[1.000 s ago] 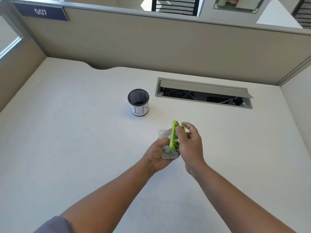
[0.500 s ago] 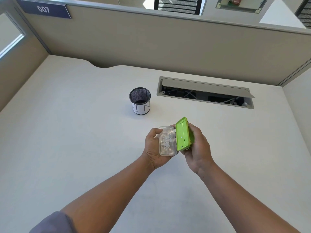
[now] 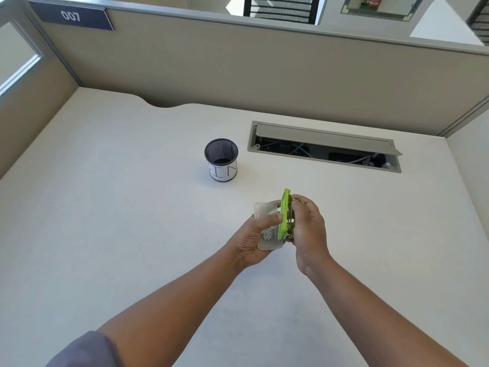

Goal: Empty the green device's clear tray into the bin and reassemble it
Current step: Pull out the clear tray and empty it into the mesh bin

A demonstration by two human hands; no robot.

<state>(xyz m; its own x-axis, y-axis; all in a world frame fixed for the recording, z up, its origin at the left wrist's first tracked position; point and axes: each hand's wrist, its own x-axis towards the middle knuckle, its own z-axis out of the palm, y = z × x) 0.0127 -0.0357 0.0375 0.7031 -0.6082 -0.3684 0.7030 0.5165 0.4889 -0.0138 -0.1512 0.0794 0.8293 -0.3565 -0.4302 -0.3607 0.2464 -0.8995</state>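
My left hand [image 3: 251, 238] grips the clear tray [image 3: 265, 211], a small see-through box with pale scraps lying in its lower end. My right hand [image 3: 308, 226] holds the flat green device [image 3: 285, 214] on edge, right beside the tray and touching it. Both hands hover over the middle of the white desk [image 3: 119, 234]. The bin [image 3: 221, 160], a small black mesh cup with a white paper label, stands upright on the desk beyond and left of my hands.
An open cable hatch [image 3: 324, 145] with a raised grey flap is cut into the desk at the back right. Beige cubicle partitions [image 3: 264, 72] wall in the desk at the back and both sides.
The green device has turned from face-up to on edge and has come back against the tray. My left thumb now lies across the tray.
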